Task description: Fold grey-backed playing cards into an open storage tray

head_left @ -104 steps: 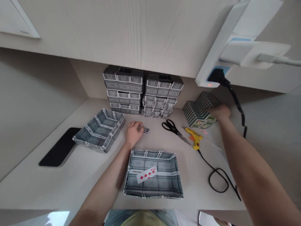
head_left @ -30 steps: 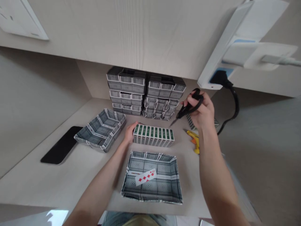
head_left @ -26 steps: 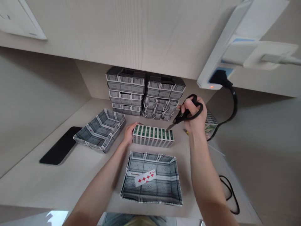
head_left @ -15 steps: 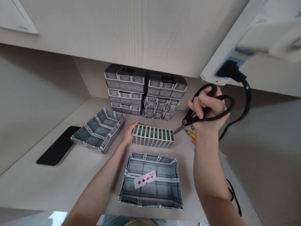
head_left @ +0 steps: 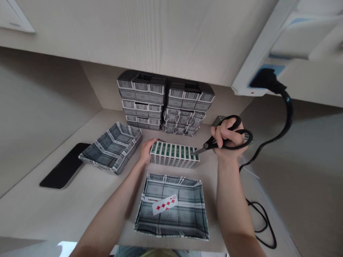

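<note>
My right hand (head_left: pixel 229 135) is closed round the handles of black-handled scissors (head_left: pixel 210 143). Their blade tips touch or hover just over the right end of a block of playing-card boxes (head_left: pixel 174 156), green and white on top and standing side by side. At the block's left end, my left hand (head_left: pixel 146 151) grips it, most fingers hidden behind. Just in front lies a shallow tray (head_left: pixel 184 223) made of folded playing cards, with a diamond-suit card (head_left: pixel 165 204) inside. A second card tray (head_left: pixel 115 146) sits to the left.
Stacked card-made boxes (head_left: pixel 142 92) and another such stack (head_left: pixel 190 98) stand against the back wall. A black phone (head_left: pixel 64 167) lies at left. On the right are a power strip (head_left: pixel 249 91) and a black cable (head_left: pixel 288 117). A cabinet panel (head_left: pixel 160 35) overhangs the desk.
My right hand has come down and slightly left with the scissors, bringing their tips from the block's right edge onto or over its top. My left hand stays in place.
</note>
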`<action>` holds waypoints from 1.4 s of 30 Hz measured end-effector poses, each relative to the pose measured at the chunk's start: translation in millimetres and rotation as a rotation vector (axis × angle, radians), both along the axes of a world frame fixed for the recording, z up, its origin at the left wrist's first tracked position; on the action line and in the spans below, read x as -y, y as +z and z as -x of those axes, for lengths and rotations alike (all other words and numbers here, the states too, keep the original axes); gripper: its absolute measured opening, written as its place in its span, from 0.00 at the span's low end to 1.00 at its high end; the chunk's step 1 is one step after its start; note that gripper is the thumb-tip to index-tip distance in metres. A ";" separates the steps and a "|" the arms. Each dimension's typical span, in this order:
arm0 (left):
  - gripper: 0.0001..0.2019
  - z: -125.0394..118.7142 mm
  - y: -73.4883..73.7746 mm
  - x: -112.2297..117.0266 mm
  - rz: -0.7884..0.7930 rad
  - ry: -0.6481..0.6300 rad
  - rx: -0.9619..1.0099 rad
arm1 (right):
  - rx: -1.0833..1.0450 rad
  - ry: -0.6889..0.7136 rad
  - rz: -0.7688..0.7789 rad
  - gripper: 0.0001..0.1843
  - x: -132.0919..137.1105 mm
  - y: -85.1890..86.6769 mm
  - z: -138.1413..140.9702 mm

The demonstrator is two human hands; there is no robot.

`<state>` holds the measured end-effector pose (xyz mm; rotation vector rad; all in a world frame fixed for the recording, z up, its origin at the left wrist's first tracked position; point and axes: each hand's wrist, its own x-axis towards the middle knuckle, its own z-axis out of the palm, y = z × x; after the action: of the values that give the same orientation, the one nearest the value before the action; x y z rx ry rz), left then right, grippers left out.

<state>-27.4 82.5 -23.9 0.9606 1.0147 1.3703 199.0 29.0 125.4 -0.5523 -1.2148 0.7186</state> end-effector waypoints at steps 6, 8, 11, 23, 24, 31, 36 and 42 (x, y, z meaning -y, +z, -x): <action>0.14 -0.1 0.7 0.5 0.024 -0.002 0.010 | -0.157 -0.105 -0.057 0.06 -0.7 -4.3 -19.7; 0.14 -0.6 1.2 0.5 0.020 -0.002 0.013 | -0.189 -0.139 -0.079 0.07 -4.7 -8.7 -19.3; 0.13 -1.5 2.5 1.0 0.027 0.011 0.020 | -0.148 -0.197 -0.059 0.11 -12.7 -16.7 -13.4; 0.12 -2.3 3.9 2.5 0.045 0.046 0.037 | -0.046 -0.086 -0.019 0.10 -9.0 -12.8 -3.0; 0.12 -2.5 4.0 2.7 0.052 0.049 0.045 | -0.047 -0.070 -0.022 0.10 -8.9 -11.9 -2.2; 0.13 -1.0 4.1 2.7 0.041 0.048 0.020 | -0.152 -0.053 -0.080 0.10 -9.7 -7.9 -3.8; 0.13 -1.7 5.1 2.5 0.045 0.046 0.027 | -0.195 0.003 -0.142 0.10 -10.1 -7.3 -4.4; 0.12 -1.3 3.3 1.5 0.023 0.055 -0.006 | -0.167 0.110 -0.148 0.05 -4.4 -3.8 4.5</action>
<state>-26.1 80.9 -20.6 0.9264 1.0661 1.3984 194.5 33.5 121.7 -0.2988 -1.1374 0.7459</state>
